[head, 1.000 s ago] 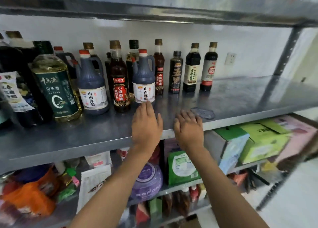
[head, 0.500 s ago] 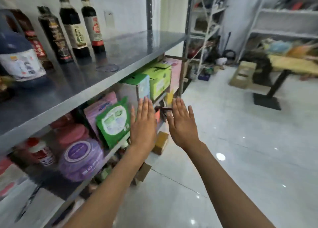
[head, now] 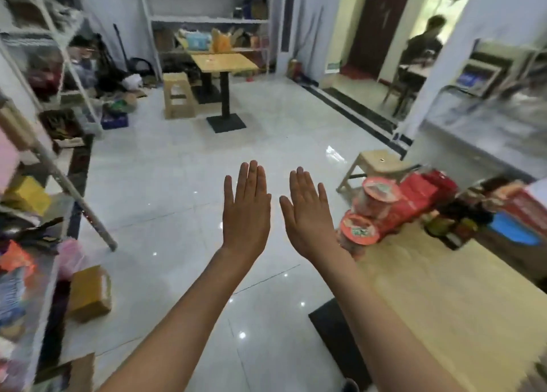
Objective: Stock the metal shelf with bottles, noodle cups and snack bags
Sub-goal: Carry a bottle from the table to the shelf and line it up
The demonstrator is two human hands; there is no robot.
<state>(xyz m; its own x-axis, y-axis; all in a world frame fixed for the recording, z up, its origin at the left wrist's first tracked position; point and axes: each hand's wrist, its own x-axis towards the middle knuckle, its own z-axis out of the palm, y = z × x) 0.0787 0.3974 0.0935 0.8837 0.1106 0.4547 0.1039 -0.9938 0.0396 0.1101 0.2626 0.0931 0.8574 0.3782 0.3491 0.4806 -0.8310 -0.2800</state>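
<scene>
My left hand (head: pixel 246 211) and my right hand (head: pixel 307 214) are stretched out flat in front of me over the white floor, fingers straight, holding nothing. On a wooden table (head: pixel 444 297) at the right stand red noodle cups (head: pixel 359 228), stacked two high, with red snack bags (head: pixel 414 196) behind them and dark bottles (head: pixel 450 228) further right. My right hand is just left of the lower cup, not touching it. The metal shelf (head: pixel 26 273) shows only as a blurred edge at the far left.
A slanted shelf post (head: pixel 74 202) and cardboard boxes (head: pixel 90 294) stand at the left. Ahead are a small table (head: pixel 223 62), two plastic stools (head: pixel 177 95) (head: pixel 373 163) and more shelves. A person (head: pixel 423 48) sits at the back right.
My view has swung right, away from the bottle shelf to the room and the table with goods. Both hands stayed flat and came away from the shelf.
</scene>
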